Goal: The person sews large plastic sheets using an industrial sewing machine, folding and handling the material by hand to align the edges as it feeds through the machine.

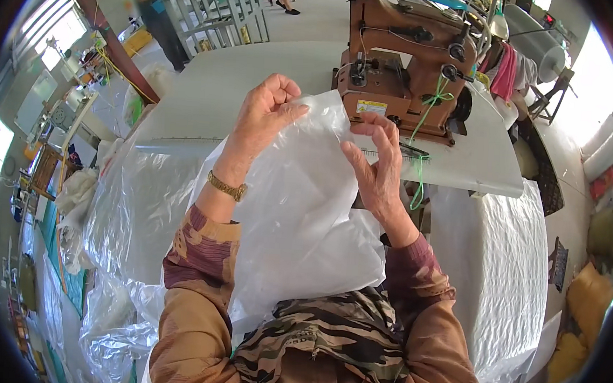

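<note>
A translucent white plastic sheet hangs between my hands and drapes over the table's near edge onto my lap. My left hand pinches the sheet's upper left edge between thumb and fingers. At its upper right corner, my right hand has its thumb and curled fingers closed on the plastic. A brown industrial sewing machine stands on the table just beyond my right hand. Dark thread snips, tied to a green cord, lie to the right of that hand.
The pale worktable carries a ruler strip along its near edge. Stacked plastic sheets hang at the right, with more clear plastic at the left. A metal rack and a person stand beyond the table.
</note>
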Action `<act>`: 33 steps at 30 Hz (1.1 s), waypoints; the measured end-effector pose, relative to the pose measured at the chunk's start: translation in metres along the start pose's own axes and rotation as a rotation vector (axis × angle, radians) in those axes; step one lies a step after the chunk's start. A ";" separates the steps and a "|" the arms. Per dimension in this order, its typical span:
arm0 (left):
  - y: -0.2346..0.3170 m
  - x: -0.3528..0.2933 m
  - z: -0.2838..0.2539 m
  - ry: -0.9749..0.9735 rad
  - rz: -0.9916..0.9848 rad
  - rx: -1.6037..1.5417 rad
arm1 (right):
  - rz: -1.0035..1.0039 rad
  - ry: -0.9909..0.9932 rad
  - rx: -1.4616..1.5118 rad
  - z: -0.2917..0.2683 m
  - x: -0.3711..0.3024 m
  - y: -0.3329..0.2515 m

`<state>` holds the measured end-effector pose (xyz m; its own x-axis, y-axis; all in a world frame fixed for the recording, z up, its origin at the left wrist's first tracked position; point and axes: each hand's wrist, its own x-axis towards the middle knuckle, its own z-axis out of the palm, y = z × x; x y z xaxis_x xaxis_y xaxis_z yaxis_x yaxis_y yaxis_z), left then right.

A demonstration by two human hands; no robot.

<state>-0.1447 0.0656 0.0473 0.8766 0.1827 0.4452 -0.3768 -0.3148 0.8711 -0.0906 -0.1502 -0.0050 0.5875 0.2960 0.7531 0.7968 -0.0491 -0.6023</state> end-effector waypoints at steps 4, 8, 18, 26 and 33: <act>0.023 -0.009 0.012 -0.022 0.037 0.082 | -0.061 0.061 0.076 -0.004 0.006 -0.013; 0.038 -0.018 0.019 -0.027 0.061 0.111 | -0.047 0.082 0.040 -0.016 0.001 -0.024; 0.050 -0.023 0.031 -0.044 0.087 0.110 | 0.238 0.024 0.222 -0.014 -0.002 -0.021; 0.048 -0.024 0.034 -0.089 0.082 0.113 | 0.636 -0.141 0.885 -0.016 0.004 -0.028; 0.054 -0.030 0.033 -0.082 0.055 0.125 | 0.468 -0.116 0.835 -0.024 0.018 -0.022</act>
<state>-0.1811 0.0129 0.0740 0.8790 0.0869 0.4688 -0.3894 -0.4364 0.8111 -0.0941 -0.1664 0.0284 0.7671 0.5134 0.3847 0.1016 0.4948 -0.8631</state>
